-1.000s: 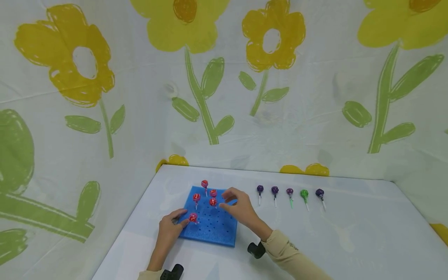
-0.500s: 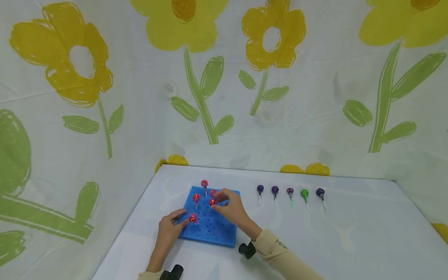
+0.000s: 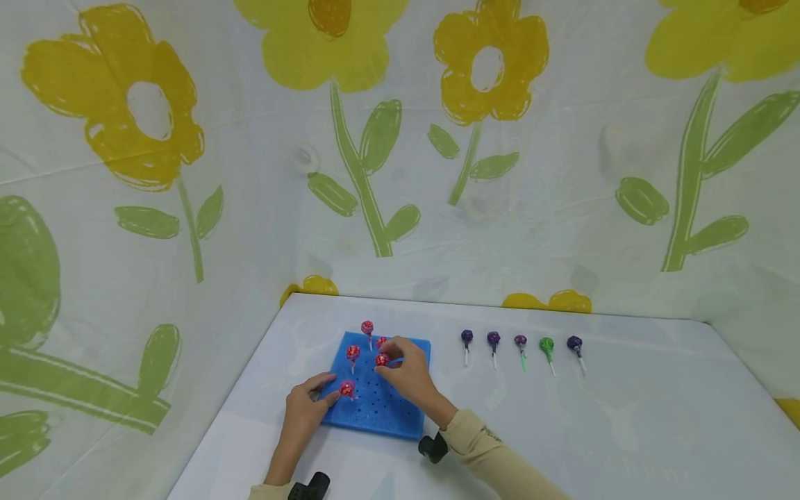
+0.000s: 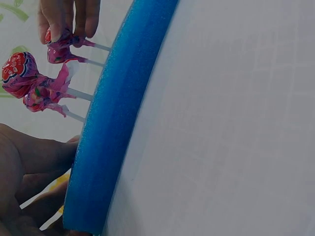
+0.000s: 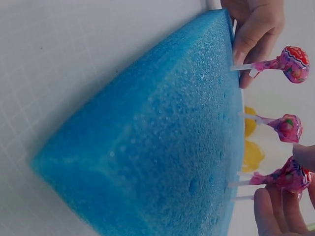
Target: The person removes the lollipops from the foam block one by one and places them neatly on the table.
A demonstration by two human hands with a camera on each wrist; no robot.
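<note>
A blue foam block [image 3: 375, 410] dotted with small holes lies on the table, with several red-and-pink wrapped lollipops [image 3: 353, 353] standing in it by their sticks. The left hand [image 3: 304, 406] holds the block's left edge, thumb near the front-left lollipop [image 3: 346, 389]. Over the block's back half, the right hand [image 3: 409, 371] pinches the wrapped head of a lollipop [image 3: 382, 360] between thumb and fingers. In the right wrist view that lollipop [image 5: 290, 177] has its stick against the foam surface. How deep the stick sits is hidden. One more lollipop head is partly covered by the right fingers.
A row of loose lollipops lies at the back right: dark purple ones [image 3: 494, 338], a purple one with a green stick [image 3: 521, 340] and a green one [image 3: 547, 344]. A flower-printed cloth wall [image 3: 550, 229] stands behind the white table [image 3: 625, 403].
The right hand has moved left from the block's right side and taken hold of the head of a standing lollipop. The left hand stays at the block's left edge.
</note>
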